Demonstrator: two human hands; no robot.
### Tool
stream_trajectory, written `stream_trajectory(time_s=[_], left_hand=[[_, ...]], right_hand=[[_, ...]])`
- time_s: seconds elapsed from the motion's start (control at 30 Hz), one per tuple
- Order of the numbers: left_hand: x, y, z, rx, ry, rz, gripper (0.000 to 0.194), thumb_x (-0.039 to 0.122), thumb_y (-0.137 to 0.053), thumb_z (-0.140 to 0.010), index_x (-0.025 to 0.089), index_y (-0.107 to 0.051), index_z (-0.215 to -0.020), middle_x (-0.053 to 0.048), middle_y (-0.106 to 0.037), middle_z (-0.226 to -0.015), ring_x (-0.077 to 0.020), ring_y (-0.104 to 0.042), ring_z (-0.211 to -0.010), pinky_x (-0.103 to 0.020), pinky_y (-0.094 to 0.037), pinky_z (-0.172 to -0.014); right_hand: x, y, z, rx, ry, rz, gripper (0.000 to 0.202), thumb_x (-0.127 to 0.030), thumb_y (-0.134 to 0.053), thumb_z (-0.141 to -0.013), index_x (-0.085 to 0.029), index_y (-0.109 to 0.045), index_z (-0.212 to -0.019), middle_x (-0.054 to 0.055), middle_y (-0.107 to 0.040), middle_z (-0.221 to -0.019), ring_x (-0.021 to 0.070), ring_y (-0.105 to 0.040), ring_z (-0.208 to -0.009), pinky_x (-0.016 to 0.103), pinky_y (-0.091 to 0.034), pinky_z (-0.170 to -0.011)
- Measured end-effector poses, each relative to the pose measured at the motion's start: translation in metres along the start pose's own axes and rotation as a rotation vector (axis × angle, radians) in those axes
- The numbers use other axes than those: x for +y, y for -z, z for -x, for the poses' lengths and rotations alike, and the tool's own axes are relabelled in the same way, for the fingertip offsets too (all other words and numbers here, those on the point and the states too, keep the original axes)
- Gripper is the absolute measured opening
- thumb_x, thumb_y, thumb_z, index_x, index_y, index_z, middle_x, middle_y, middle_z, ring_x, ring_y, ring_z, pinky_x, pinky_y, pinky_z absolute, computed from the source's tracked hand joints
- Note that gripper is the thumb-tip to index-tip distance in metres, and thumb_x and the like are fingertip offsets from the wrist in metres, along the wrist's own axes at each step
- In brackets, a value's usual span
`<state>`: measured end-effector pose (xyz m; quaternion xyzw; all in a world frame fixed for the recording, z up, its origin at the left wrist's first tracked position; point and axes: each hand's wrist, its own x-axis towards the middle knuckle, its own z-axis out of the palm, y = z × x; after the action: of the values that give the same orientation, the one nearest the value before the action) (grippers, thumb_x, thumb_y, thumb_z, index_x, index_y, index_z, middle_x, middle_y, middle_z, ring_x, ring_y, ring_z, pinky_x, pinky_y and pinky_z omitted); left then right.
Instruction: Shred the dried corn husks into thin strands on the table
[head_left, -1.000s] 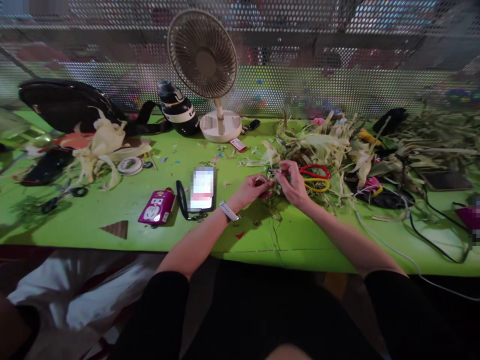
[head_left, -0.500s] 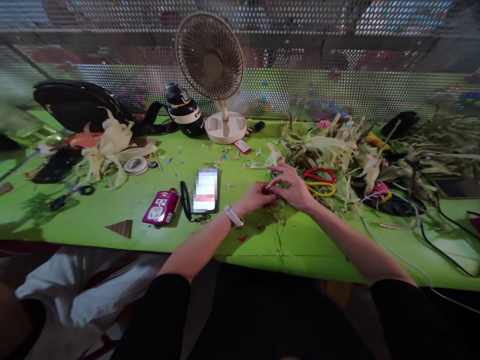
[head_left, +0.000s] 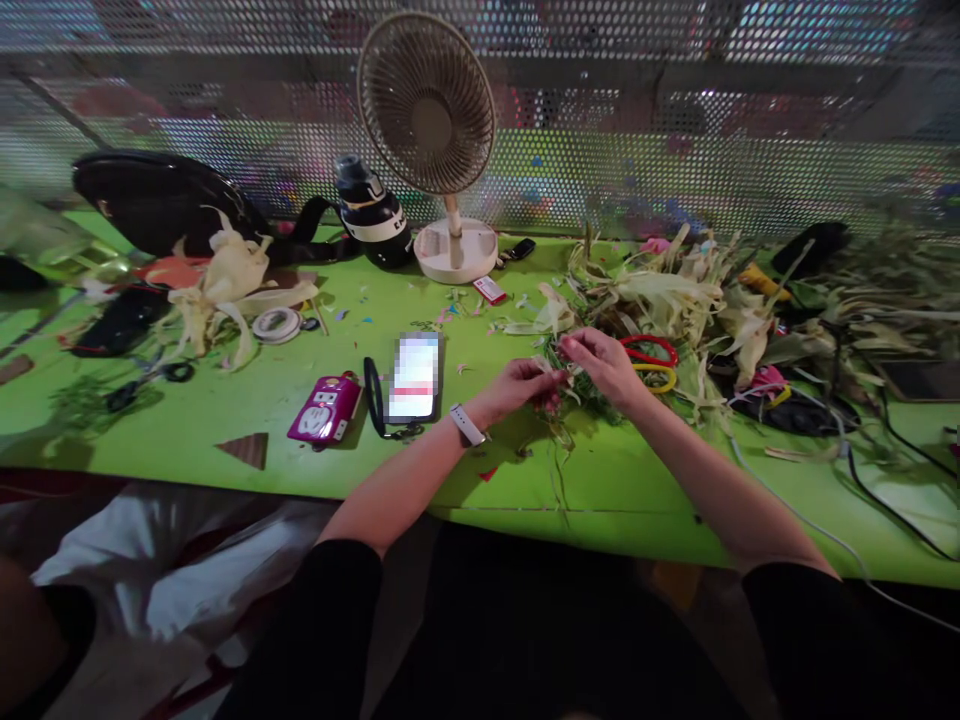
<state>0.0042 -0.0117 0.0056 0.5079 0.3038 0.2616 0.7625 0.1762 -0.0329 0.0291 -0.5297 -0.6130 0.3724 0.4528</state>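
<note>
Plant strands (head_left: pixel 559 430) lie by left hand (head_left: pixel 519 388) and right hand (head_left: pixel 606 368); hands close together, grip unclear.

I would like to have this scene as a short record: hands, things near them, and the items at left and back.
Left hand: fingertips close together; anything pinched is too small to tell
Left wrist: pale band
Right hand: beside the left, over greenery; grip unclear
Right of hands: red loop, yellow loop
Beyond right hand: husks
Left of hands: phone, screen lit; purple device
Back: fan, upright; bottle to its left
Surface: green table
</note>
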Motion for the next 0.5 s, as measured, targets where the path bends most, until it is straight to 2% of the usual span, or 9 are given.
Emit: stream_trajectory(time_s=[0.07,0.17,0.27,0.4,0.5], left_hand=[[0.001,0.002,-0.001,0.026,0.018,0.075,0.042,0.053,-0.077,-0.068,0.014,-0.063,-0.078,0.000,-0.066,-0.061,-0.0092,-0.061,-0.052,-0.020,-0.038,-0.047],[0.000,0.004,-0.002,0.037,0.011,0.103,0.040,0.049,-0.079,-0.067,0.014,-0.063,-0.077,0.001,-0.065,-0.059,-0.0068,-0.056,-0.047,-0.019,-0.036,-0.046],[0.000,0.005,-0.001,0.004,-0.003,0.062,0.036,0.045,-0.079,-0.069,0.013,-0.062,-0.073,0.002,-0.063,-0.057,-0.0049,-0.052,-0.044,-0.019,-0.035,-0.044],[0.006,0.002,0.004,-0.028,0.018,0.006,0.034,0.043,-0.076,-0.072,0.013,-0.062,-0.071,0.003,-0.060,-0.054,-0.0041,-0.051,-0.042,-0.018,-0.034,-0.043],[0.009,0.000,0.006,-0.049,0.027,0.008,0.034,0.041,-0.079,-0.069,0.012,-0.063,-0.074,0.003,-0.062,-0.053,-0.0047,-0.053,-0.043,-0.017,-0.035,-0.042]], right_hand=[[-0.001,0.004,-0.001,-0.005,-0.040,0.020,0.046,-0.062,-0.059,-0.082,-0.018,-0.058,-0.068,-0.002,-0.051,-0.060,0.0106,-0.044,-0.057,0.026,-0.033,-0.053],[-0.001,0.003,-0.001,-0.056,-0.066,-0.029,0.046,-0.063,-0.064,-0.076,-0.018,-0.057,-0.068,-0.005,-0.043,-0.053,0.0085,-0.034,-0.049,0.025,-0.026,-0.048],[-0.001,-0.002,0.000,-0.037,-0.030,-0.027,0.044,-0.062,-0.066,-0.074,-0.019,-0.056,-0.069,-0.004,-0.046,-0.055,0.0089,-0.035,-0.050,0.026,-0.027,-0.049],[0.002,-0.008,0.001,0.077,0.003,0.065,0.041,-0.057,-0.063,-0.078,-0.020,-0.053,-0.066,-0.004,-0.043,-0.055,0.0098,-0.036,-0.052,0.026,-0.029,-0.051],[0.006,-0.008,0.000,0.081,0.004,0.090,0.040,-0.057,-0.062,-0.079,-0.020,-0.053,-0.067,-0.003,-0.045,-0.055,0.0101,-0.037,-0.052,0.026,-0.030,-0.050]])
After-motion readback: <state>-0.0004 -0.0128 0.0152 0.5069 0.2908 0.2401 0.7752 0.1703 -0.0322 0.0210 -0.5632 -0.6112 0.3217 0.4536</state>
